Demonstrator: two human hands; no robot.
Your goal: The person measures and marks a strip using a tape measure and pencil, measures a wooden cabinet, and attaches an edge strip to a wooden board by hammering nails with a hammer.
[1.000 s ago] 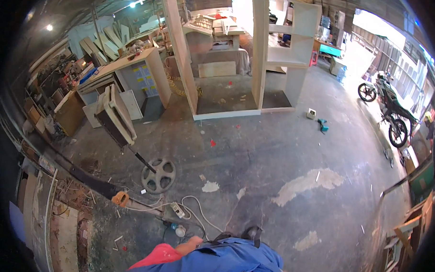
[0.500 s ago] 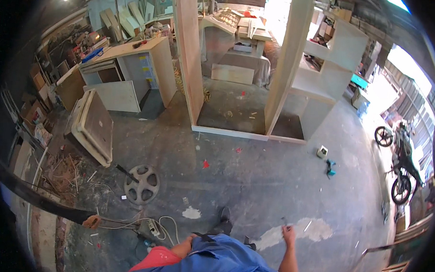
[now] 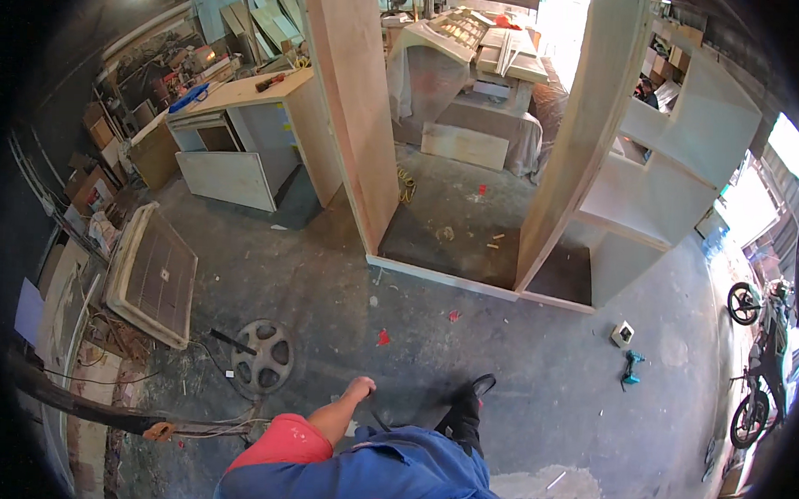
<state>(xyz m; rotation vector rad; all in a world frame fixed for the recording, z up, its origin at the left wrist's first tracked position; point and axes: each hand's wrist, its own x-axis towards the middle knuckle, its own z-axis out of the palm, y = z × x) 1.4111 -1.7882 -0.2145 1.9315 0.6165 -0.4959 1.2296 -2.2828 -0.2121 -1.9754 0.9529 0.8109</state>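
Note:
My left hand (image 3: pixel 357 390) swings out ahead of me above the grey concrete floor, at the end of a red sleeve (image 3: pixel 278 448). Its fingers are curled and I see nothing in it. My right hand is out of the picture. My dark shoe (image 3: pixel 467 412) steps forward to the right of the hand, below my blue clothing (image 3: pixel 391 478). A round spoked metal disc (image 3: pixel 264 357) lies on the floor just left of the hand. Ahead stands a tall unfinished wooden cabinet frame (image 3: pixel 356 116) with its base rail (image 3: pixel 442 277) on the floor.
A framed panel (image 3: pixel 152 272) lies on the floor at the left, with cables (image 3: pixel 191 427) near it. A wooden bench cabinet (image 3: pixel 245 130) stands behind it. A teal drill (image 3: pixel 631 368) and a small white box (image 3: pixel 623 333) lie at the right. A motorcycle (image 3: pixel 756 376) is parked at the far right.
I have walked closer to the cabinet frame, which now fills more of the view. My left arm has swung forward. My right hand, seen half a second ago, has dropped out of view.

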